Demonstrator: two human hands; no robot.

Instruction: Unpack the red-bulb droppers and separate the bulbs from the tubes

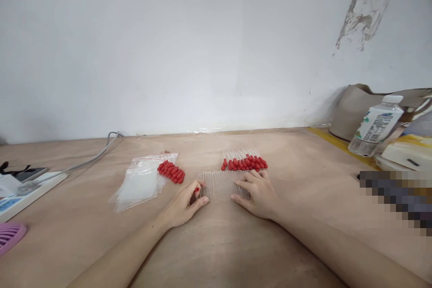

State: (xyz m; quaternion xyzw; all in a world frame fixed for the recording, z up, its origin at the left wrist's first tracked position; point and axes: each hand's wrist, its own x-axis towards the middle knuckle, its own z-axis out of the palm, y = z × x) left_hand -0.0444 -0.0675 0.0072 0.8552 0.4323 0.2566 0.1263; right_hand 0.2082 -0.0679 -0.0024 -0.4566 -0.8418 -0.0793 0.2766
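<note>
A row of clear thin tubes [221, 186] lies side by side on the table between my hands. At its left end is my left hand [184, 203], with thumb and forefinger near the outer tubes and a small red rubber bulb [197, 189] tucked in its curled fingers. My right hand [259, 194] rests at the row's right end, fingers extended over the tubes and thumb apart at the near edge. Just beyond lie several clear tubes with red bulbs [248, 162] fitted on their near ends. Loose red bulbs [171, 171] form a cluster to the left.
Clear zip bags [140, 184] are piled at left, partly under the loose bulbs. A power strip [33, 195] with a grey cable and a pink plastic object [11, 237] sit farther left. On the right stand a plastic bottle [376, 126] and a beige bag [349, 110] by the wall.
</note>
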